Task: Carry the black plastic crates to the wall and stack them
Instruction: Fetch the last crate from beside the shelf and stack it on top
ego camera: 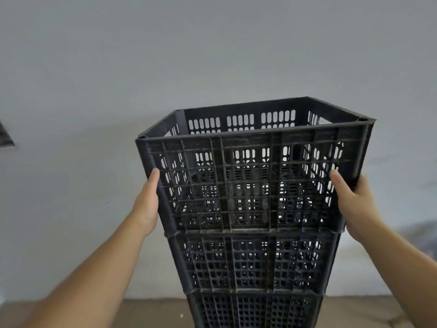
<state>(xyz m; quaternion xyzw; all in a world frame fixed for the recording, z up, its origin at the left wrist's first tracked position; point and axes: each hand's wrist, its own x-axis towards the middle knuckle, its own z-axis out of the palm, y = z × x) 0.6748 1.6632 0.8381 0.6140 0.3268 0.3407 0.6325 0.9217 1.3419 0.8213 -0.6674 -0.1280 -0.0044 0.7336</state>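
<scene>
By the wall (212, 55), top crate (248, 181) sitting on two stacked crates (255, 263), right hand (354, 204) gripping its right corner, left hand (146, 204) pressing its left side, grip unclear.

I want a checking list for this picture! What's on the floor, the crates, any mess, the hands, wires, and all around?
Surface: brown floor beneath the stack.
Job's things: top crate rests on middle crate, bottom crate under that, by the grey wall.
Clutter: tiny white speck on floor.
Hands: left hand on top crate's left side, fingers hidden; right hand grips its right corner.
Cables: nothing seen.
Surroundings: dark thing at left edge, cut off.
</scene>
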